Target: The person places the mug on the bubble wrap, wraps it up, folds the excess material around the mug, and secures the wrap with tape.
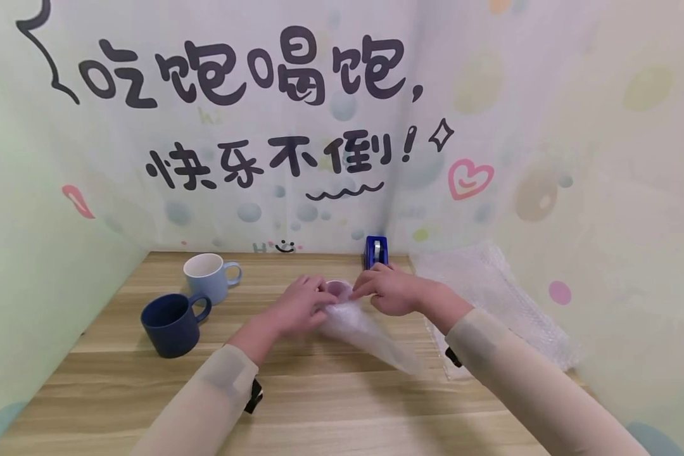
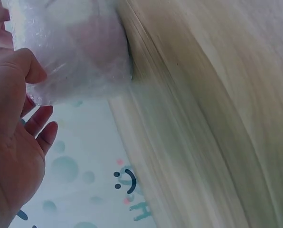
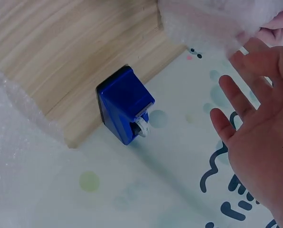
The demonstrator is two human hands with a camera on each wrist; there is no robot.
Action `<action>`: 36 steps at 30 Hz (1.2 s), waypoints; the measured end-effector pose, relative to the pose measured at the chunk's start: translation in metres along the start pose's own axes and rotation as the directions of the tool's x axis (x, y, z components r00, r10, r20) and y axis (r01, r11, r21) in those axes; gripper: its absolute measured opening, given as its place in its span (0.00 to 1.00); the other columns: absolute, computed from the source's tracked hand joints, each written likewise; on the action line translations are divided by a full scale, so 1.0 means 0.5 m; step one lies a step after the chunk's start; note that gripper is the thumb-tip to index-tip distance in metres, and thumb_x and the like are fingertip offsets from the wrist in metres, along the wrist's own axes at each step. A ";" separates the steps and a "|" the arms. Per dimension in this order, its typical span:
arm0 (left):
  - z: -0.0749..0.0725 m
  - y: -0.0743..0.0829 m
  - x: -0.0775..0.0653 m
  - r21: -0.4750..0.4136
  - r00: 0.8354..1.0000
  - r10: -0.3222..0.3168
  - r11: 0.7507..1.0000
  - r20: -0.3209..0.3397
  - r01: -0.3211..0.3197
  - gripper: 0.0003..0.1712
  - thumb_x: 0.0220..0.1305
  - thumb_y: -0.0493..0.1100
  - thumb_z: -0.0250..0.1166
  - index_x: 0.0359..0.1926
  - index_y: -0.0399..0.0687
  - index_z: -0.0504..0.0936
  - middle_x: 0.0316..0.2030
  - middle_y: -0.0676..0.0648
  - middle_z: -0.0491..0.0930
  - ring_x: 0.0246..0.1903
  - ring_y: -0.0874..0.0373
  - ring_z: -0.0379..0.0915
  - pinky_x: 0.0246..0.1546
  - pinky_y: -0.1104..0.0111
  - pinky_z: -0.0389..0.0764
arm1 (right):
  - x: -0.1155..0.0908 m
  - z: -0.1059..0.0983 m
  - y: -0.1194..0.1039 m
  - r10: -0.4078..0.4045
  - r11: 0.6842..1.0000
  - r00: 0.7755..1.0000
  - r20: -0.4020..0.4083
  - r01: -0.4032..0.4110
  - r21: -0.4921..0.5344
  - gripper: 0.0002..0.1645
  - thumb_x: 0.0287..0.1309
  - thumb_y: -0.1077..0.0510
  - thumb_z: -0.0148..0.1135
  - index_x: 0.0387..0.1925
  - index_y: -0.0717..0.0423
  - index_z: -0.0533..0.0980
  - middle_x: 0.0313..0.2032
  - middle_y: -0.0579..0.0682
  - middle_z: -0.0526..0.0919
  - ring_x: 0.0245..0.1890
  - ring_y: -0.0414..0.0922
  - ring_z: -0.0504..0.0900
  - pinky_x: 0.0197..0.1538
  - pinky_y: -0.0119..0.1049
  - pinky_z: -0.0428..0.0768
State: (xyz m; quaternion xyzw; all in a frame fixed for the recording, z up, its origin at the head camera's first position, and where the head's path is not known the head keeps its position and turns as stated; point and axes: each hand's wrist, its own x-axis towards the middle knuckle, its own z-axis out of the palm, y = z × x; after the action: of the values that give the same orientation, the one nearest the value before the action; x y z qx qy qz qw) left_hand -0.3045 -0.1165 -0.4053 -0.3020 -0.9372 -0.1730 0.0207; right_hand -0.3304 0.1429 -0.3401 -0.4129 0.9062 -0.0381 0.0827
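- Mug (image 1: 337, 290) with a pinkish interior, mouth facing up, at the middle of the wooden table (image 1: 285, 411), between the two hands; its outside is covered by bubble wrap.
- The bubble wrap (image 1: 353, 327) goes around the mug's side, and a loose, slightly blurred flap runs from it toward the person and to the right, above the tabletop.
- The left hand (image 1: 301, 306) is at the left of the mug's mouth. Its thumb is bent against the covering and, with the forefinger behind, pinches it near the rim; two other fingertips stand off the plastic, a little apart.
- The right hand (image 1: 390, 290) is at the right of the mouth, thumb and forefinger pinching the wrap's upper edge; the remaining fingers are loosely spread, touching nothing.
- Just beyond the right hand, a blue tape dispenser (image 1: 376, 251) stands near the table's far edge, a roll of tape in it.
- To the right, a flat pile of bubble wrap sheets (image 1: 479, 288) lies partly beneath the right forearm.
- Well to the left are a dark blue mug (image 1: 173, 330) and, just behind it, a light blue mug (image 1: 206, 280), both upright with handles toward the right.
- Behind the table hangs a pale backdrop (image 1: 296, 120) with black lettering, coloured spots and a pink heart (image 1: 470, 179).
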 end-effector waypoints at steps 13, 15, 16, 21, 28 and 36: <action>0.001 -0.027 0.019 -0.022 0.975 0.193 0.980 -0.108 -0.196 0.19 0.70 0.25 0.62 0.54 0.43 0.91 0.59 0.40 0.84 0.63 0.40 0.78 0.70 0.46 0.80 | -0.006 0.090 -0.017 -0.099 0.993 0.977 -0.189 0.086 -0.078 0.25 0.73 0.57 0.69 0.69 0.49 0.82 0.68 0.48 0.86 0.70 0.58 0.73 0.70 0.65 0.67; 0.003 -0.027 0.019 -0.068 0.973 0.201 0.976 -0.110 -0.209 0.17 0.71 0.29 0.61 0.54 0.40 0.91 0.60 0.38 0.84 0.63 0.39 0.78 0.70 0.46 0.79 | -0.002 0.109 -0.017 -0.111 0.992 0.960 -0.256 0.090 -0.091 0.21 0.75 0.55 0.69 0.66 0.50 0.83 0.64 0.47 0.88 0.69 0.58 0.75 0.70 0.65 0.68; 0.002 -0.025 0.017 -0.100 0.975 0.195 0.974 -0.107 -0.206 0.16 0.72 0.32 0.61 0.55 0.39 0.91 0.60 0.38 0.83 0.63 0.39 0.78 0.70 0.46 0.79 | 0.001 0.118 -0.017 -0.113 0.992 0.951 -0.287 0.090 -0.091 0.19 0.75 0.56 0.68 0.64 0.50 0.84 0.63 0.47 0.89 0.69 0.58 0.76 0.71 0.65 0.68; 0.005 -0.018 0.013 -0.241 0.993 0.093 0.964 -0.071 -0.108 0.23 0.79 0.52 0.62 0.57 0.39 0.90 0.64 0.38 0.81 0.66 0.40 0.76 0.72 0.45 0.76 | 0.006 0.153 -0.016 -0.136 0.982 0.895 -0.424 0.066 -0.175 0.17 0.73 0.56 0.71 0.60 0.50 0.86 0.58 0.47 0.90 0.66 0.56 0.79 0.69 0.60 0.73; 0.014 -0.015 0.019 -0.242 0.996 0.033 0.969 -0.084 -0.053 0.21 0.78 0.54 0.66 0.54 0.42 0.93 0.60 0.42 0.83 0.63 0.45 0.79 0.70 0.48 0.79 | -0.026 0.181 -0.032 -0.277 0.948 0.751 -0.600 0.112 -0.297 0.32 0.57 0.59 0.82 0.61 0.59 0.78 0.53 0.53 0.83 0.53 0.50 0.82 0.57 0.45 0.85; 0.018 -0.018 0.024 -0.262 0.998 0.005 0.965 -0.069 -0.023 0.21 0.76 0.55 0.68 0.54 0.44 0.93 0.59 0.44 0.84 0.62 0.46 0.78 0.69 0.48 0.79 | -0.085 0.155 -0.087 -0.488 0.873 0.723 -0.490 0.400 -0.280 0.36 0.54 0.62 0.80 0.64 0.37 0.82 0.54 0.49 0.79 0.48 0.44 0.78 0.51 0.36 0.81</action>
State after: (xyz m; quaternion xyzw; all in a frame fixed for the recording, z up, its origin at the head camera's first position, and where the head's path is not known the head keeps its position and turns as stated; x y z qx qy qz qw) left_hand -0.3188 -0.1134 -0.4147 -0.3028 -0.9027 -0.3055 0.0135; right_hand -0.2569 0.1464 -0.4051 -0.5950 0.7655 -0.1026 -0.2227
